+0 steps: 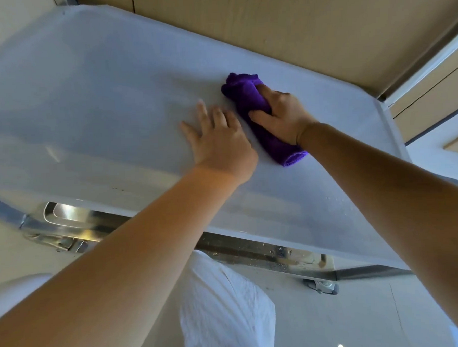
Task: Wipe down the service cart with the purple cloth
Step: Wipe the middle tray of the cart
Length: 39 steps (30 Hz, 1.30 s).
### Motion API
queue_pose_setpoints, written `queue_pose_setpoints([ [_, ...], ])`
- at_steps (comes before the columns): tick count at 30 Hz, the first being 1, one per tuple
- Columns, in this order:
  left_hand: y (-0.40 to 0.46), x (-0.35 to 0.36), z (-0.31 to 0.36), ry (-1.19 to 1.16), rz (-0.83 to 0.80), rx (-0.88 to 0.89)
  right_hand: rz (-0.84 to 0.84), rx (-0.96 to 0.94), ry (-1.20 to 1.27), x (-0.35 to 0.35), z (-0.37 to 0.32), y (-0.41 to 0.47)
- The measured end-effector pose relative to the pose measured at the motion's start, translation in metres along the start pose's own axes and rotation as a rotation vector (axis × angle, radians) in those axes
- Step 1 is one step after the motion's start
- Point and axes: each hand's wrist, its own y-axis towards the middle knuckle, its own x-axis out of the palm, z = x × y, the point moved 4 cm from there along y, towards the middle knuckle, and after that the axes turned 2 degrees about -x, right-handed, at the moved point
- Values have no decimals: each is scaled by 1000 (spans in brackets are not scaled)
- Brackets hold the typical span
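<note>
— While our right hand (283,114) grips the folded purple cloth (259,116) against the service cart (86,101), where does the other one sit?

— Our left hand (218,139) lies flat on the pale top with fingers spread and loose, just beside the cloth, holding nothing.

— And where on the cart are we?

— Toward the far right of the top. Below its near edge we see a metal shelf (73,218) and a caster wheel (321,286).
</note>
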Motion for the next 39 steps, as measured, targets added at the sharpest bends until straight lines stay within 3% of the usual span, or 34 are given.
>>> queue_pose_setpoints([
  [3, 1, 6, 6, -4, 25, 107, 43, 98, -13, -1, 9, 20],
  [26, 10, 9, -2, 2, 24, 94, 237, 759, 167, 7, 60, 64],
  [32, 12, 11, -1, 6, 22, 89, 432, 687, 86, -1, 61, 62],
  [39, 14, 14, 0, -1, 21, 89, 428, 678, 184, -7, 61, 53],
])
